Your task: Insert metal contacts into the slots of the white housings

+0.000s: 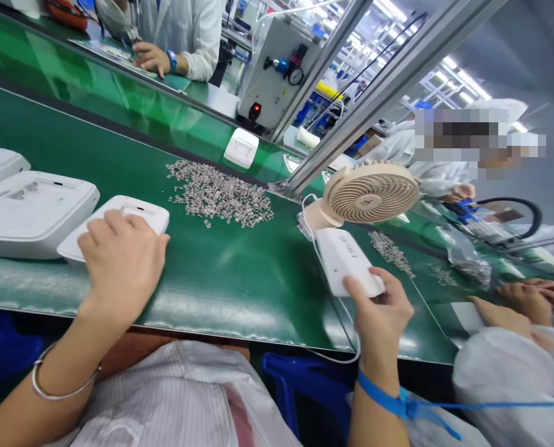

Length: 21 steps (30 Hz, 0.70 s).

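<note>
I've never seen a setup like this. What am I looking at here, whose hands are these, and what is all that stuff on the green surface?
This is one picture from a camera worn on a worker's head, looking down at that person's own bare hands. The left hand rests on a white casing on the green belt. The right hand grips the white base of a small beige fan. A heap of tiny metal parts lies between them, and a larger white housing sits at the left. Other workers' hands show nearby.

Green conveyor belt (pixel 221 273); white plastic housings (pixel 30 211) at left edge; silvery small parts (pixel 221 195) mid-belt; beige fan (pixel 367 192) (white base (pixel 346 261)); blue wrist strap (pixel 389 400); pinstriped white garment (pixel 184 397).
</note>
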Each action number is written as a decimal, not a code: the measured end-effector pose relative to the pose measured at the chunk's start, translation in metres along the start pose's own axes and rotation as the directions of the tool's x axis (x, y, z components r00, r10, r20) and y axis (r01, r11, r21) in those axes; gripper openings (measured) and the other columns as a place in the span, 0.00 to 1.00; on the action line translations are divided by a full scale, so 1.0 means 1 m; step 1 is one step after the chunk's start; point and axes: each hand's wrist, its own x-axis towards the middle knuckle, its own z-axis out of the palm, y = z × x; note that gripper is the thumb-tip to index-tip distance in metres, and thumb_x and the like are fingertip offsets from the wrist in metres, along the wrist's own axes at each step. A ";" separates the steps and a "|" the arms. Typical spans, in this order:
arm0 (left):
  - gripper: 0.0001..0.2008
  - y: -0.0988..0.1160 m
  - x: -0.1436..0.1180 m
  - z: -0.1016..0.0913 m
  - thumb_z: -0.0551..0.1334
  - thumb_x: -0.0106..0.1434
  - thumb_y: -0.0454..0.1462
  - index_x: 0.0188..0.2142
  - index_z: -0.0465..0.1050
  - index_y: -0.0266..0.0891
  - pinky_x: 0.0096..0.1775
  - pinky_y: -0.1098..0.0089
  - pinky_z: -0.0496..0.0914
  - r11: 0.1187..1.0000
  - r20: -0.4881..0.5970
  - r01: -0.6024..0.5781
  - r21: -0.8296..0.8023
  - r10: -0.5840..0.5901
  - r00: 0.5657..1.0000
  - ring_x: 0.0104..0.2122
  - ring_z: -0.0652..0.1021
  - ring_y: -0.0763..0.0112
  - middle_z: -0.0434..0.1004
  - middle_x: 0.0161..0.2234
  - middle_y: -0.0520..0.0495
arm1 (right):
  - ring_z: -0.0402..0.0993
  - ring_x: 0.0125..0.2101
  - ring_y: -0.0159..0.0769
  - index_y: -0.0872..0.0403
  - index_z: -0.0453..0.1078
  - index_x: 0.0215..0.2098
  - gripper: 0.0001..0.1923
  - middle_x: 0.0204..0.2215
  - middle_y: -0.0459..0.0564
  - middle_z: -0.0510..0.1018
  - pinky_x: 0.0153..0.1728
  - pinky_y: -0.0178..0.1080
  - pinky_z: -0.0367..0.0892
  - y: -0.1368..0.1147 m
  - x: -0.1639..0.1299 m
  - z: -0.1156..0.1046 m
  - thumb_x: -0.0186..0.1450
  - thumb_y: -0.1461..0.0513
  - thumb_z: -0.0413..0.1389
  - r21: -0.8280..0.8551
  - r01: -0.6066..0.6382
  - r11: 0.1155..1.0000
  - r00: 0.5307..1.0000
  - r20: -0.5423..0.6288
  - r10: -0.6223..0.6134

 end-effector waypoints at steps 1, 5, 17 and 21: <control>0.26 -0.004 0.005 0.002 0.48 0.64 0.43 0.43 0.66 0.15 0.31 0.54 0.64 0.999 -0.023 0.036 0.002 -0.036 0.999 0.37 0.69 0.40 0.66 0.36 0.22 | 0.70 0.41 0.48 0.56 0.66 0.44 0.27 0.43 0.58 0.69 0.36 0.46 0.68 -0.015 -0.012 0.001 0.51 0.51 0.61 0.095 0.050 0.994 0.994 0.089 -0.058; 0.24 -0.010 0.001 0.009 0.49 0.65 0.44 0.49 0.65 0.24 0.37 0.51 0.66 0.987 -0.139 -0.074 -0.144 0.054 0.989 0.41 0.70 0.42 0.70 0.42 0.27 | 0.63 0.53 0.48 0.51 0.64 0.51 0.31 0.52 0.58 0.66 0.50 0.50 0.63 -0.070 -0.043 0.014 0.50 0.56 0.64 0.414 0.319 0.853 0.748 0.442 -0.495; 0.20 -0.014 -0.060 0.027 0.54 0.60 0.37 0.52 0.65 0.35 0.45 0.53 0.65 0.726 -0.208 -0.621 -0.294 0.585 0.784 0.53 0.64 0.48 0.60 0.59 0.42 | 0.65 0.23 0.30 0.57 0.69 0.24 0.03 0.19 0.44 0.70 0.28 0.34 0.60 -0.180 0.003 0.153 0.56 0.68 0.57 0.324 0.399 0.858 0.412 0.772 -0.484; 0.11 -0.009 -0.068 0.027 0.53 0.62 0.38 0.35 0.73 0.37 0.47 0.50 0.60 0.838 -0.289 -0.511 -0.193 0.449 0.845 0.54 0.64 0.45 0.66 0.56 0.45 | 0.60 0.22 0.29 0.56 0.64 0.18 0.10 0.17 0.43 0.66 0.27 0.34 0.55 -0.185 0.006 0.165 0.55 0.72 0.52 0.314 0.521 0.794 0.323 0.788 -0.524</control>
